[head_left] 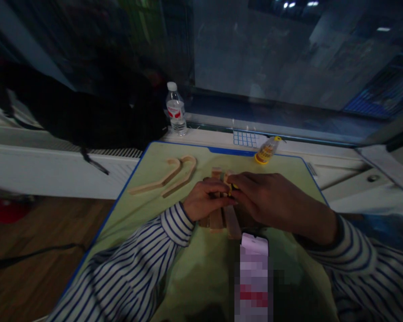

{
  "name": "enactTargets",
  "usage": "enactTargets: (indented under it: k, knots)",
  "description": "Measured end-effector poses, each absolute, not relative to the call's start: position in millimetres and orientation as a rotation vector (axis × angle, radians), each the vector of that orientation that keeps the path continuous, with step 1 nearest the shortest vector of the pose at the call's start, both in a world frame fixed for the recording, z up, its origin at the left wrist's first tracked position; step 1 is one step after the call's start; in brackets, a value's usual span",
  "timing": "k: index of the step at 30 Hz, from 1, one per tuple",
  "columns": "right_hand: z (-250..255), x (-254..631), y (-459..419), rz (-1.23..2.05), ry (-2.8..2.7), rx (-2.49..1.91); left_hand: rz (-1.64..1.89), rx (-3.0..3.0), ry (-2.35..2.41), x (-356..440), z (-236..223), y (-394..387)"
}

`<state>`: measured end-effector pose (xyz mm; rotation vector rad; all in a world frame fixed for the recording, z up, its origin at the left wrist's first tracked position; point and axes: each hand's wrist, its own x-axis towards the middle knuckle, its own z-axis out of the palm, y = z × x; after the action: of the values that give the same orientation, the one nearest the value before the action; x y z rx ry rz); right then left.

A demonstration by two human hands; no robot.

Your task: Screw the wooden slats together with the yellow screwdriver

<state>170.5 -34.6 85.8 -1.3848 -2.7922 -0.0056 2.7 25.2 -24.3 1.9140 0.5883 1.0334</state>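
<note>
My right hand (267,197) is closed in a pinch on a small yellow-and-black object (233,187), mostly hidden by the fingers. My left hand (204,199) bends over the wooden assembly (216,221), its fingers pressed together against the wood and its tips close to the same small object. Two light wooden strips run lengthwise in this assembly, with more wood beneath them. To the left, two hook-shaped wooden pieces (176,184) lie on the pale green tabletop (184,277).
A phone (255,246) lies close in front of the wood, its screen pixelated. A yellow-capped bottle (267,150) leans at the table's far edge. On the window sill stand a water bottle (176,109) and a dark bag (97,112).
</note>
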Motion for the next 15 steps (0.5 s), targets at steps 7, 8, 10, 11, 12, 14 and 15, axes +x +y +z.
enactTargets:
  k: [7, 8, 10, 11, 12, 14, 15]
  knots:
    - [83.8, 170.9, -35.7, -0.013, -2.782, -1.369, 1.093, 1.913, 0.537, 3.2, -29.1, 25.5]
    - [83.3, 171.0, -35.8, -0.009, -2.777, -1.365, 1.101, 1.919, 0.537, 3.2, -29.3, 25.6]
    - [82.2, 171.2, -36.1, -0.008, -2.765, -1.356, 1.108, 1.929, 0.537, 3.2, -29.7, 25.6]
    - [81.6, 171.3, -36.3, -0.013, -2.756, -1.356, 1.111, 1.931, 0.541, 3.3, -30.1, 25.6]
    - [81.1, 171.3, -36.6, -0.019, -2.749, -1.356, 1.110, 1.932, 0.545, 3.4, -30.6, 25.6]
    - [80.2, 171.3, -37.4, -0.035, -2.741, -1.345, 1.110, 1.928, 0.551, 3.6, -31.6, 25.6]
    - [79.8, 171.3, -37.7, -0.049, -2.736, -1.336, 1.116, 1.923, 0.554, 3.7, -32.0, 25.5]
